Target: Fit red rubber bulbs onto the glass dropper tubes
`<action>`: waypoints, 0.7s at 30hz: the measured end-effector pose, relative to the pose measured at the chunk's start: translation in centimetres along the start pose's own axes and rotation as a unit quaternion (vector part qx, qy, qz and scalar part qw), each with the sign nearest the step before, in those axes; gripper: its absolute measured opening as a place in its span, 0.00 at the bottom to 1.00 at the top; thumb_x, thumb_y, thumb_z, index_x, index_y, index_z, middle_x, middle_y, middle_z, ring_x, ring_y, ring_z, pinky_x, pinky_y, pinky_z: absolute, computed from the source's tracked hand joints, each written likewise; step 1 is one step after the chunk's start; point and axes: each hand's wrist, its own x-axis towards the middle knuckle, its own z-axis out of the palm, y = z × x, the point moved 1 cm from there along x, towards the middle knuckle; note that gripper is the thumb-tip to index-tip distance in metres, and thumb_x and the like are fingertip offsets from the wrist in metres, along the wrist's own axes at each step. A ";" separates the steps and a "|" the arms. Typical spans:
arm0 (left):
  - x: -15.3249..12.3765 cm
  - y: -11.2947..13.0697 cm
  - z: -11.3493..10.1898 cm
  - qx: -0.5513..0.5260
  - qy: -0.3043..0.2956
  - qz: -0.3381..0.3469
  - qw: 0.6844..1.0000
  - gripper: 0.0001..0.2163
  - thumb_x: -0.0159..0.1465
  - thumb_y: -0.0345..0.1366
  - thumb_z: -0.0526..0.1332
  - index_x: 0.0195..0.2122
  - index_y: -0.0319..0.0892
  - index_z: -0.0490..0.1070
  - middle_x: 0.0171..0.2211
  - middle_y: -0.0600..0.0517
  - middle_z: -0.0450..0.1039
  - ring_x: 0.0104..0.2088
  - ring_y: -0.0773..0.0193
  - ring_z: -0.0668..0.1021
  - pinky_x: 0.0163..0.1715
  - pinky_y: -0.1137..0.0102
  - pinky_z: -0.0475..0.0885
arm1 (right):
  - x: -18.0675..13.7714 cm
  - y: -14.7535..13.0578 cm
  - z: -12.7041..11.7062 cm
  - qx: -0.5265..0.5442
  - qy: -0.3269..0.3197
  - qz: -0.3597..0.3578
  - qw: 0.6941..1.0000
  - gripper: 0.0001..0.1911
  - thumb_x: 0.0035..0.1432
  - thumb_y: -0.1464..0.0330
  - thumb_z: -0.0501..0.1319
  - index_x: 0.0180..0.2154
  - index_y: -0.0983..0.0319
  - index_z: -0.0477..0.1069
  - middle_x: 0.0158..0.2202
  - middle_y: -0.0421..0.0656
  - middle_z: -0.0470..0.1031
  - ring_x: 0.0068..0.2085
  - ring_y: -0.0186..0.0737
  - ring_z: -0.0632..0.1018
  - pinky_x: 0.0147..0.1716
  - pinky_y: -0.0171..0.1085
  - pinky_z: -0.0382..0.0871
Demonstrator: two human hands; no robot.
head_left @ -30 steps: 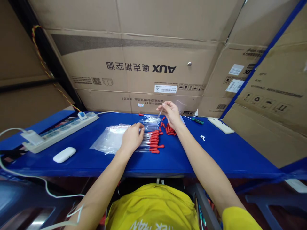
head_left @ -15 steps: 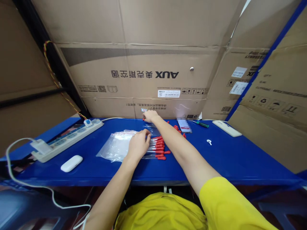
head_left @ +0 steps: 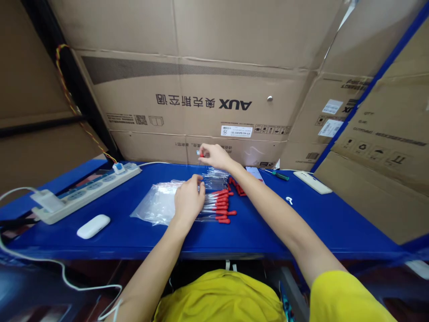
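A row of clear glass droppers with red rubber bulbs (head_left: 217, 205) lies on the blue table (head_left: 301, 223). My left hand (head_left: 188, 200) rests on the droppers' clear ends, fingers curled down on them. Lifted above the table's far edge, my right hand (head_left: 215, 155) pinches a small red bulb (head_left: 201, 154) between its fingertips. Loose red bulbs (head_left: 237, 187) lie just right of the row. A clear plastic bag (head_left: 157, 203) sits under and left of my left hand.
A white power strip (head_left: 83, 191) with a plugged adapter runs along the left. A white oval case (head_left: 93, 226) lies near the front left. A green screwdriver (head_left: 277, 175), a white remote-like bar (head_left: 313, 182) and a small white piece (head_left: 288, 200) sit at right. Cardboard boxes (head_left: 214, 89) wall the back.
My right hand swung from the loose bulbs at the right across to the far edge, then lifted with a red bulb pinched. My left hand stayed on the droppers.
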 end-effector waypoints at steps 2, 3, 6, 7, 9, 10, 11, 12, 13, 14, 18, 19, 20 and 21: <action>0.0 0.0 0.0 -0.006 0.011 -0.001 1.000 0.11 0.75 0.36 0.55 0.55 0.43 0.73 0.50 0.44 0.85 0.51 0.48 0.84 0.49 0.59 0.75 | -2.7 0.2 -0.8 0.109 0.002 0.009 0.994 0.09 0.64 0.63 0.68 0.42 0.62 0.74 0.36 0.41 0.83 0.39 0.40 0.82 0.42 0.36 0.71; 0.0 0.0 0.1 -0.008 0.014 0.000 1.000 0.11 0.75 0.36 0.55 0.55 0.44 0.73 0.50 0.44 0.85 0.51 0.48 0.84 0.49 0.59 0.76 | -4.2 0.4 -0.9 0.159 0.001 0.017 0.987 0.09 0.63 0.64 0.69 0.40 0.62 0.74 0.34 0.40 0.83 0.36 0.39 0.81 0.40 0.35 0.71; 0.0 -0.1 0.3 -0.003 0.001 0.010 1.000 0.10 0.75 0.36 0.56 0.53 0.45 0.74 0.50 0.45 0.85 0.50 0.49 0.84 0.47 0.61 0.76 | -7.9 0.6 -0.7 0.211 -0.039 0.032 0.976 0.09 0.60 0.68 0.70 0.40 0.62 0.74 0.34 0.40 0.84 0.37 0.38 0.83 0.40 0.34 0.72; 0.0 -0.2 0.4 0.000 -0.010 0.013 1.000 0.10 0.75 0.36 0.56 0.52 0.45 0.74 0.50 0.45 0.85 0.50 0.49 0.84 0.47 0.61 0.76 | -8.7 0.7 -0.6 0.183 -0.049 0.037 0.981 0.07 0.60 0.71 0.69 0.40 0.62 0.74 0.36 0.40 0.85 0.38 0.38 0.83 0.41 0.33 0.72; 0.0 -0.3 0.6 0.003 -0.031 0.020 0.999 0.09 0.75 0.37 0.56 0.50 0.45 0.75 0.50 0.45 0.84 0.50 0.49 0.84 0.47 0.61 0.75 | -9.7 0.8 -0.2 0.128 -0.064 0.053 0.988 0.06 0.60 0.74 0.69 0.40 0.62 0.76 0.39 0.41 0.86 0.41 0.36 0.84 0.42 0.31 0.71; 0.0 -0.3 0.7 0.002 -0.038 0.023 0.999 0.09 0.75 0.37 0.56 0.50 0.45 0.75 0.50 0.45 0.84 0.50 0.49 0.84 0.47 0.61 0.75 | -10.0 0.9 -0.1 0.107 -0.068 0.061 0.990 0.06 0.60 0.75 0.69 0.39 0.62 0.77 0.39 0.41 0.86 0.41 0.36 0.84 0.42 0.31 0.71; 0.1 -0.4 0.7 0.000 -0.043 0.027 0.999 0.10 0.75 0.37 0.56 0.50 0.45 0.75 0.50 0.45 0.84 0.51 0.49 0.84 0.48 0.61 0.75 | -10.1 1.0 0.0 0.091 -0.072 0.068 0.991 0.05 0.60 0.74 0.70 0.39 0.62 0.78 0.40 0.41 0.86 0.41 0.37 0.84 0.42 0.31 0.70; 0.1 -0.5 0.8 -0.001 -0.045 0.030 0.999 0.10 0.75 0.37 0.55 0.50 0.45 0.75 0.50 0.44 0.84 0.51 0.49 0.84 0.48 0.60 0.75 | -10.1 1.0 0.1 0.078 -0.075 0.076 0.991 0.05 0.60 0.72 0.71 0.39 0.61 0.79 0.40 0.41 0.86 0.42 0.38 0.84 0.41 0.32 0.70; 0.2 -0.5 0.8 -0.001 -0.046 0.033 0.998 0.10 0.75 0.37 0.55 0.50 0.45 0.75 0.50 0.44 0.84 0.51 0.49 0.84 0.48 0.60 0.75 | -10.1 1.1 0.2 0.061 -0.078 0.085 0.991 0.05 0.59 0.70 0.73 0.38 0.60 0.80 0.40 0.41 0.87 0.42 0.40 0.84 0.41 0.32 0.70; 0.2 -0.6 0.9 -0.001 -0.047 0.037 0.998 0.10 0.75 0.37 0.55 0.49 0.45 0.75 0.49 0.44 0.84 0.50 0.49 0.84 0.48 0.60 0.75 | -10.1 1.1 0.2 0.042 -0.082 0.094 0.991 0.05 0.59 0.68 0.74 0.38 0.59 0.81 0.40 0.42 0.87 0.43 0.42 0.84 0.40 0.33 0.69; 0.3 -0.6 0.9 0.004 -0.054 0.049 0.997 0.09 0.75 0.37 0.55 0.47 0.45 0.76 0.48 0.45 0.84 0.49 0.49 0.84 0.46 0.62 0.75 | -10.3 0.8 0.3 -0.020 -0.104 0.118 0.987 0.04 0.60 0.64 0.75 0.34 0.57 0.83 0.39 0.44 0.87 0.44 0.46 0.85 0.38 0.35 0.69; 0.3 -0.5 0.8 0.004 -0.057 0.049 0.997 0.09 0.75 0.37 0.55 0.47 0.45 0.76 0.48 0.45 0.84 0.49 0.49 0.84 0.46 0.62 0.75 | -10.4 0.7 0.2 -0.030 -0.110 0.121 0.986 0.05 0.60 0.63 0.74 0.34 0.56 0.84 0.38 0.44 0.87 0.44 0.46 0.85 0.38 0.35 0.69; 0.2 -0.5 0.8 0.004 -0.060 0.049 0.997 0.09 0.75 0.37 0.55 0.47 0.45 0.76 0.48 0.45 0.84 0.49 0.49 0.84 0.46 0.61 0.75 | -10.4 0.6 0.2 -0.038 -0.115 0.123 0.985 0.06 0.61 0.61 0.74 0.34 0.56 0.84 0.38 0.44 0.87 0.43 0.46 0.85 0.38 0.35 0.69; 0.2 -0.4 0.8 0.004 -0.062 0.047 0.997 0.10 0.75 0.37 0.55 0.47 0.45 0.76 0.48 0.45 0.84 0.49 0.49 0.84 0.46 0.61 0.75 | -10.5 0.5 0.1 -0.045 -0.120 0.126 0.984 0.07 0.61 0.59 0.74 0.34 0.55 0.84 0.38 0.44 0.87 0.43 0.47 0.85 0.37 0.35 0.69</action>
